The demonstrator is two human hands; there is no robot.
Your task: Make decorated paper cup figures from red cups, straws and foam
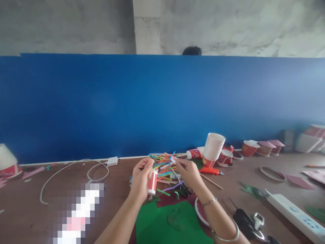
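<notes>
red cup (pixel 151 184) in left hand (pixel 140 179), its markings too blurred to read

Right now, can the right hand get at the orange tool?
Probably yes: the orange tool lies beside the right hand, apparently uncovered, though that hand holds a pale piece.

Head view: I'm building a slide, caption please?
Left hand holding a paper cup, right hand pinching a pale scrap, near colourful straws.

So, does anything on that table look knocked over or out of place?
Yes: beyond the right hand, a red-and-white cup lies on its side by the tall cup stack. It looks tipped because that stack stands upright.
</notes>
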